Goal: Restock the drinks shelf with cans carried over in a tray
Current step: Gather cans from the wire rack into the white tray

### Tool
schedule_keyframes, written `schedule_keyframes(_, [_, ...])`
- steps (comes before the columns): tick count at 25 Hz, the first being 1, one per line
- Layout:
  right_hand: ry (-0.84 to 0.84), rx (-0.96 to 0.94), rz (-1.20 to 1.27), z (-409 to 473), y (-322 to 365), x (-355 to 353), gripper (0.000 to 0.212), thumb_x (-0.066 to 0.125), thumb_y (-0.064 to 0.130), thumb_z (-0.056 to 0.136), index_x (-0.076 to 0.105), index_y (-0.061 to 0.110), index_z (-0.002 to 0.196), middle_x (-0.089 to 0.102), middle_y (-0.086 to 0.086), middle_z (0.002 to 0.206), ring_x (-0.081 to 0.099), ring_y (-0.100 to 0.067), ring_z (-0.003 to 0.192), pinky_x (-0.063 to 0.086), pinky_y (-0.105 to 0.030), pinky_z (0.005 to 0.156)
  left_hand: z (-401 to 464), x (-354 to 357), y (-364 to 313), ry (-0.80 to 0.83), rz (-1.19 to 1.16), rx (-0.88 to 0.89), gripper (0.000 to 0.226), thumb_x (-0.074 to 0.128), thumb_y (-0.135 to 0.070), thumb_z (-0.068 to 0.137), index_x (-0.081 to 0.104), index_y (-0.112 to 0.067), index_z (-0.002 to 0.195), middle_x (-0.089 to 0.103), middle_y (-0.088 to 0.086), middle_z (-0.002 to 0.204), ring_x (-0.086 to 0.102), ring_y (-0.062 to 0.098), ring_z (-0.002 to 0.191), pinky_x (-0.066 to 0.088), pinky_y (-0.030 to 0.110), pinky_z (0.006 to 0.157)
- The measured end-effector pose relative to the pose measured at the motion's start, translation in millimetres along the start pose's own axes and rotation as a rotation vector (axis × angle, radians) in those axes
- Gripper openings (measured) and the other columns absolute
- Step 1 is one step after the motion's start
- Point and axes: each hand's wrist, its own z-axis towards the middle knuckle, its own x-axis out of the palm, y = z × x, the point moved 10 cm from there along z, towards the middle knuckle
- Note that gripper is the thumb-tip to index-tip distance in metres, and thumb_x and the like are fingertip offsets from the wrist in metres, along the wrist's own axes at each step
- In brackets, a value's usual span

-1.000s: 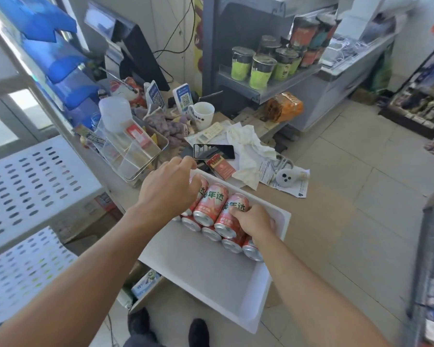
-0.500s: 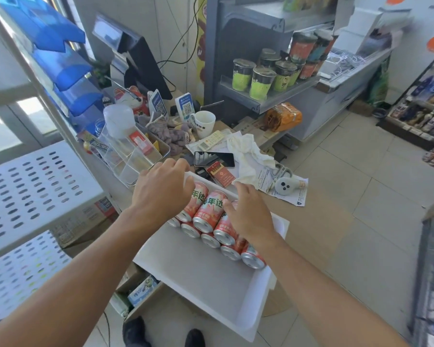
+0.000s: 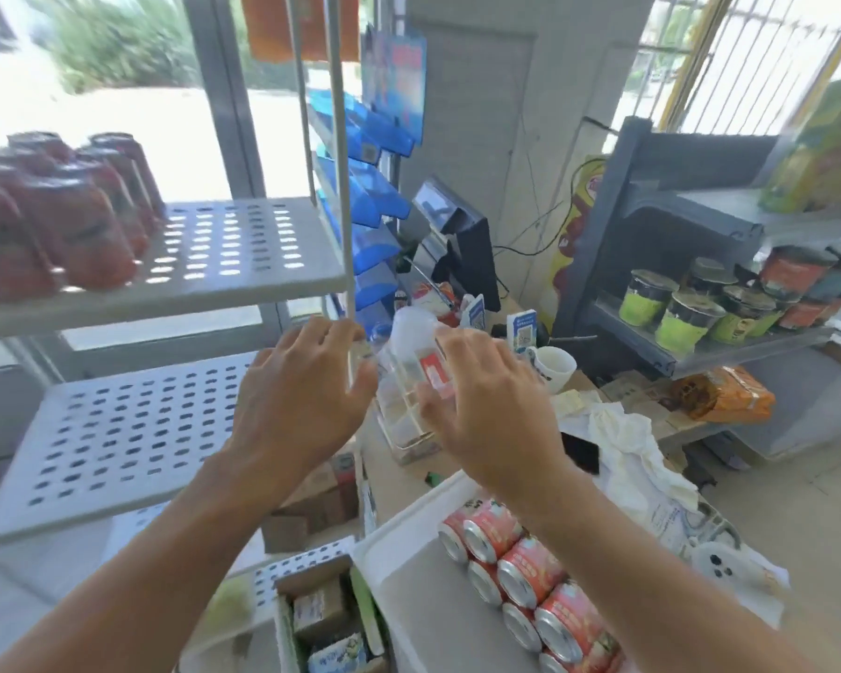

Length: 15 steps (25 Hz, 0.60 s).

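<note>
While both hands hang raised in front of the rack, the cans [image 3: 530, 570] lie on their sides in the white plastic tray [image 3: 409, 609], low right: red cylinders with shiny metal ends, stacked in rows. White perforated metal shelves [image 3: 244, 250] stand left; the upper one holds blurred red cans [image 3: 59, 221] upright. Left hand [image 3: 297, 405]: fingers spread, loosely bent, holding nothing. Right hand [image 3: 491, 410]: fingers apart, empty, in front of a clear plastic container [image 3: 409, 381].

Both forearms are bare, with no sleeves, rings or watch.
</note>
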Motion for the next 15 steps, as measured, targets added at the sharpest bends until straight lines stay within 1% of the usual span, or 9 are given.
schedule_keyframes(3, [-0.003, -0.119, 0.114, 47.9, 58.1, 2.2, 0.055, 0.045, 0.051, 0.097, 0.032, 0.022, 0.141, 0.053, -0.004, 0.134, 0.056, -0.023, 0.12, 0.05, -0.041, 0.093, 1.4, -43.1, 56.4, -0.09, 0.055, -0.114, 0.031, 0.048, -0.04, 0.094, 0.056, -0.025, 0.119, 0.06, -0.003, 0.12, 0.055, 0.021, 0.11, 0.043, 0.036, 0.08])
schedule_keyframes(5, [-0.006, -0.158, 0.22, 79.1, 96.9, 4.6, 0.057, 0.049, 0.049, 0.095, 0.029, 0.024, 0.143, 0.053, -0.002, 0.134, 0.056, -0.023, 0.119, 0.05, -0.04, 0.089, 0.5, -65.9, 96.2, -0.126, 0.076, -0.187, 0.03, 0.047, -0.039, 0.094, 0.055, -0.024, 0.119, 0.061, -0.003, 0.118, 0.055, 0.021, 0.109, 0.043, 0.036, 0.079])
schedule_keyframes(8, [0.033, -0.207, 0.33, 115.8, 143.9, 18.3, 0.065, 0.056, 0.045, 0.092, 0.024, 0.029, 0.146, 0.049, 0.002, 0.139, 0.052, -0.02, 0.123, 0.047, -0.037, 0.085, 1.2, -89.5, 146.7, -0.164, 0.083, -0.285, 0.031, 0.049, -0.038, 0.093, 0.055, -0.025, 0.121, 0.06, -0.003, 0.12, 0.056, 0.023, 0.106, 0.044, 0.037, 0.08])
schedule_keyframes(11, [0.07, -0.26, 0.392, 151.0, 189.3, 42.6, 0.066, 0.056, 0.047, 0.092, 0.023, 0.03, 0.146, 0.051, -0.001, 0.134, 0.056, -0.022, 0.115, 0.044, -0.034, 0.079, 7.1, -111.4, 192.3, -0.222, 0.085, -0.324, 0.029, 0.05, -0.04, 0.092, 0.054, -0.027, 0.118, 0.058, -0.004, 0.119, 0.056, 0.022, 0.104, 0.045, 0.038, 0.077])
schedule_keyframes(13, [0.108, -0.258, 0.428, 173.8, 212.3, 64.8, 0.067, 0.059, 0.047, 0.091, 0.023, 0.032, 0.146, 0.051, -0.004, 0.133, 0.059, -0.025, 0.11, 0.047, -0.037, 0.081, 12.2, -123.1, 220.4, -0.259, 0.074, -0.338, 0.025, 0.05, -0.04, 0.092, 0.055, -0.026, 0.113, 0.06, -0.004, 0.114, 0.056, 0.02, 0.102, 0.044, 0.037, 0.076])
schedule_keyframes(15, [0.132, -0.232, 0.46, 193.3, 226.3, 84.8, 0.069, 0.062, 0.045, 0.089, 0.023, 0.033, 0.145, 0.051, -0.008, 0.134, 0.059, -0.028, 0.11, 0.047, -0.039, 0.084, 18.6, -131.5, 241.7, -0.278, 0.068, -0.351, 0.022, 0.05, -0.04, 0.092, 0.055, -0.025, 0.107, 0.06, -0.004, 0.106, 0.056, 0.018, 0.097, 0.046, 0.037, 0.076])
